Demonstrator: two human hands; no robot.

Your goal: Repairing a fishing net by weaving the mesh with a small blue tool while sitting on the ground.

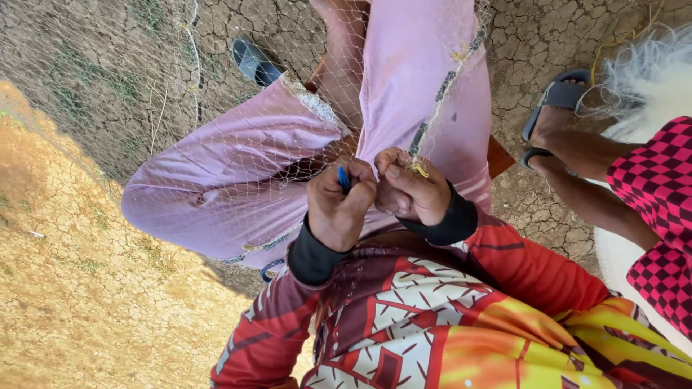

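I hold my left hand [339,205] and right hand [412,189] fisted, knuckles touching, forearms converging before my chest.

Red-orange patterned sleeves [504,266], black cuffs [450,220].

At frame centre the left hand [339,205] and right hand [412,193] meet side by side, the net [216,155] spreading to the upper left, another person's leg [587,187] at right.

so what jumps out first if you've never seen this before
At centre, the left hand grips a small blue tool while the right hand pinches a yellow knot in the fine white fishing net draped over pale pink trousers. Cracked dry earth lies all around.
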